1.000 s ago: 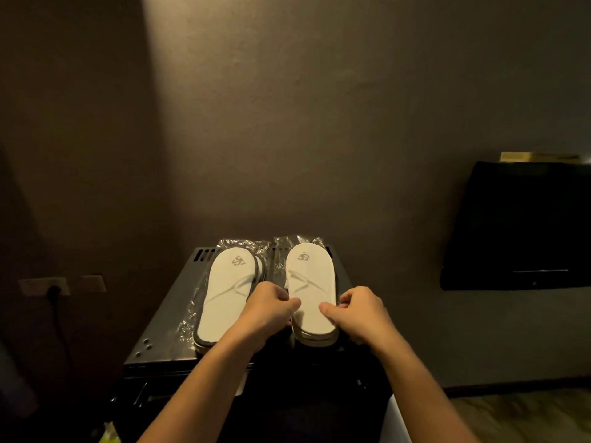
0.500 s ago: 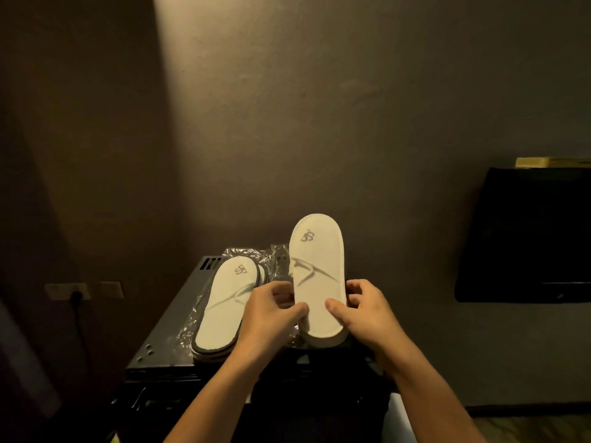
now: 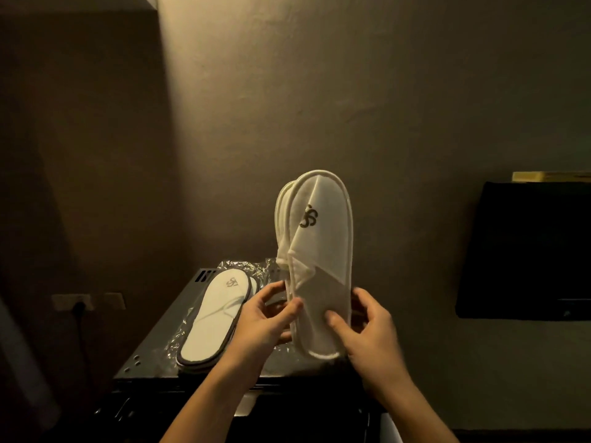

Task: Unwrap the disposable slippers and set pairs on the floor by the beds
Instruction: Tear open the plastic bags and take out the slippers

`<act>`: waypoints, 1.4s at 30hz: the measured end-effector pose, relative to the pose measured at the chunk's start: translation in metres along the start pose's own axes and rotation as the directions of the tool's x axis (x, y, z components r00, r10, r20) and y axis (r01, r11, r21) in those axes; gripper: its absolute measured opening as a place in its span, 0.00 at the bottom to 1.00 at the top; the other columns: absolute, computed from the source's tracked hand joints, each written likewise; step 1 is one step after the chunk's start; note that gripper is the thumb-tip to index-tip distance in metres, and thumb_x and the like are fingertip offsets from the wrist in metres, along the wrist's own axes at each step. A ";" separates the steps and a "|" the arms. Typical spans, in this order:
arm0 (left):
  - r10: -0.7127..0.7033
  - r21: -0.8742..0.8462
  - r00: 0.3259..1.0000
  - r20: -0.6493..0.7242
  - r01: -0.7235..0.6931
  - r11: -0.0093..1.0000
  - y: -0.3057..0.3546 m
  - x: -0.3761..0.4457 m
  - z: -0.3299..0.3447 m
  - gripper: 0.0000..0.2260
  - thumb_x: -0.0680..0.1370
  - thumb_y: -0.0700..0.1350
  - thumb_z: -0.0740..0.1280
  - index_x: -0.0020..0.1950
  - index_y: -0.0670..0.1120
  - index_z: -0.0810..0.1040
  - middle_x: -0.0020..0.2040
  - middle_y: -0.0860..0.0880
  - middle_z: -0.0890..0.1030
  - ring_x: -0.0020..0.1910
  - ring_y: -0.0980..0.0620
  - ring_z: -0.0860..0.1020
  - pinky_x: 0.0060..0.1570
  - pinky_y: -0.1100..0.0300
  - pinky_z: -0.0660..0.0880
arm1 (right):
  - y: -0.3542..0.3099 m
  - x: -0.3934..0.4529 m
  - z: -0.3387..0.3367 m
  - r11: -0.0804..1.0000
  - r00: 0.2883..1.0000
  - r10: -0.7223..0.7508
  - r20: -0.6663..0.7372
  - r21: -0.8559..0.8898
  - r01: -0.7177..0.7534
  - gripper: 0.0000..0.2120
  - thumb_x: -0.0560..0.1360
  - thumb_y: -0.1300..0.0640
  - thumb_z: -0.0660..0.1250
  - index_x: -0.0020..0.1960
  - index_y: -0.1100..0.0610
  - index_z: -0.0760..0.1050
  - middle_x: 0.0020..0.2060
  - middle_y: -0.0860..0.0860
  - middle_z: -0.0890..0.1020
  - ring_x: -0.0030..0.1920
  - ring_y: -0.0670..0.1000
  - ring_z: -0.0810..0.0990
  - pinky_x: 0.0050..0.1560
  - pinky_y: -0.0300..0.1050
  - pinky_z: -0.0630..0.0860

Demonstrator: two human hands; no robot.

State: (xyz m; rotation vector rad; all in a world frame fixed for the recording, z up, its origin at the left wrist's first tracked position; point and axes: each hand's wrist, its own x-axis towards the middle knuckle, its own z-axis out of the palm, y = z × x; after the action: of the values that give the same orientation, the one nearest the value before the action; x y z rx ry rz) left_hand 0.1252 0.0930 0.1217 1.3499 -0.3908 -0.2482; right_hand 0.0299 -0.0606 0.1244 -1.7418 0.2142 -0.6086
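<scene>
A white pair of disposable slippers [image 3: 319,251], stacked flat with a dark logo near the toe, stands upright in front of me. My left hand [image 3: 265,318] pinches its left edge near the heel and my right hand [image 3: 367,327] grips its right edge. A second pair with dark trim [image 3: 212,318] lies flat on crinkled clear plastic wrap [image 3: 179,338] on top of a black cabinet [image 3: 153,356], to the left of my hands. More loose wrap [image 3: 270,270] lies behind the held pair.
A dark wall stands close behind the cabinet. A wall socket with a plug [image 3: 76,303] is low on the left. A black screen [image 3: 524,251] hangs on the right with a yellowish object [image 3: 550,176] on top.
The right-hand pair was lying on the cabinet; both hands have lifted it and tipped it upright, toe up. The other pair has not moved.
</scene>
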 end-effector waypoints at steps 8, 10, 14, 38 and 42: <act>0.070 -0.012 0.991 -0.111 -0.071 0.997 0.000 -0.001 0.007 0.15 0.73 0.46 0.73 0.58 0.44 0.80 0.50 0.43 0.87 0.43 0.50 0.85 0.43 0.47 0.81 | 0.009 0.011 -0.007 0.990 0.994 0.043 -0.099 0.141 -0.028 0.13 0.75 0.66 0.72 0.52 0.50 0.77 0.48 0.48 0.85 0.45 0.42 0.86 0.41 0.35 0.82; 0.079 -0.001 0.984 -0.158 -0.080 0.997 0.000 0.002 0.003 0.10 0.76 0.42 0.72 0.57 0.44 0.81 0.48 0.44 0.87 0.44 0.50 0.84 0.44 0.46 0.81 | 0.011 0.017 -0.016 0.994 0.990 0.018 -0.142 0.111 -0.002 0.14 0.75 0.68 0.72 0.50 0.50 0.77 0.47 0.49 0.86 0.45 0.43 0.86 0.41 0.34 0.82; 0.073 0.013 0.970 -0.232 -0.072 0.997 0.001 0.006 -0.009 0.07 0.77 0.41 0.72 0.55 0.45 0.82 0.47 0.45 0.87 0.49 0.45 0.84 0.50 0.36 0.79 | 0.015 0.026 -0.033 0.995 0.987 -0.007 -0.159 0.099 0.023 0.12 0.76 0.66 0.71 0.50 0.50 0.77 0.46 0.54 0.86 0.43 0.49 0.87 0.45 0.46 0.84; 0.101 0.013 0.993 0.058 -0.102 0.995 -0.016 -0.010 0.026 0.04 0.79 0.42 0.69 0.54 0.47 0.80 0.47 0.42 0.87 0.45 0.48 0.83 0.41 0.52 0.79 | 0.021 -0.014 -0.026 0.996 0.983 -0.028 -0.179 0.079 0.042 0.07 0.77 0.64 0.71 0.53 0.56 0.80 0.45 0.50 0.88 0.47 0.49 0.87 0.50 0.48 0.85; 0.102 -0.009 0.963 0.249 -0.103 0.995 -0.014 -0.018 0.038 0.07 0.80 0.40 0.68 0.58 0.42 0.78 0.50 0.41 0.87 0.47 0.49 0.84 0.41 0.59 0.80 | 0.018 -0.038 -0.038 0.992 0.961 -0.005 -0.275 0.117 0.039 0.07 0.77 0.64 0.71 0.53 0.54 0.80 0.44 0.48 0.88 0.45 0.46 0.87 0.43 0.38 0.83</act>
State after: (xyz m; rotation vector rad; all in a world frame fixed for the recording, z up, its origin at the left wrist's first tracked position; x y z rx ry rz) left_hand 0.0938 0.0629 0.1126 1.3019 -0.6710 -0.3321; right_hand -0.0181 -0.0802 0.1022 -1.5406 0.3446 -0.8627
